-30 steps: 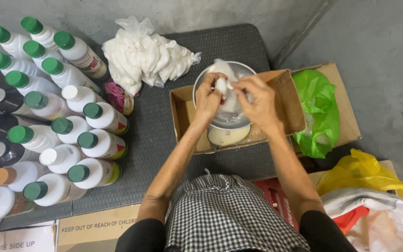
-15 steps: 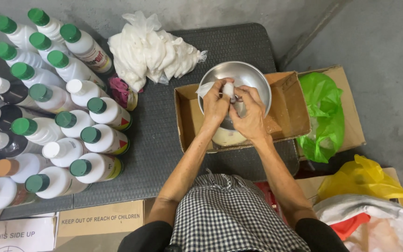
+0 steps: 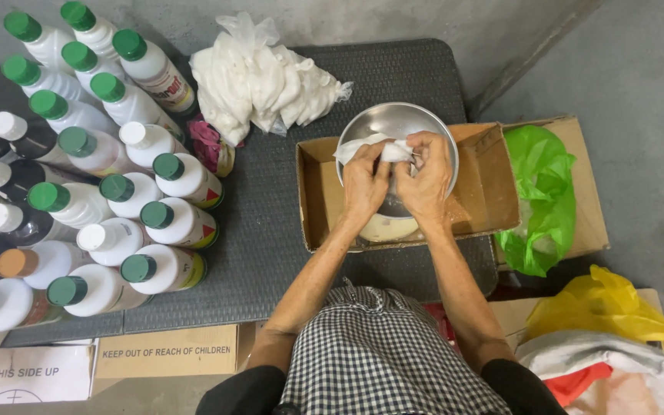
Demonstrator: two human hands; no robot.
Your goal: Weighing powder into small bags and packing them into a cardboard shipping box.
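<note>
Your left hand (image 3: 364,183) and right hand (image 3: 425,178) pinch the white cloth (image 3: 370,146) with fingers clamped over the metal bowl (image 3: 393,121) in the cardboard box (image 3: 318,192); maintain grip while wringing.

Person seen from above: bare forearms extend from short black sleeves (image 3: 244,388). A black-and-white checked apron (image 3: 382,353) of small gingham squares covers the lap and torso. The left hand (image 3: 364,187) and right hand (image 3: 426,178) wear no gloves, rings or watch.
</note>
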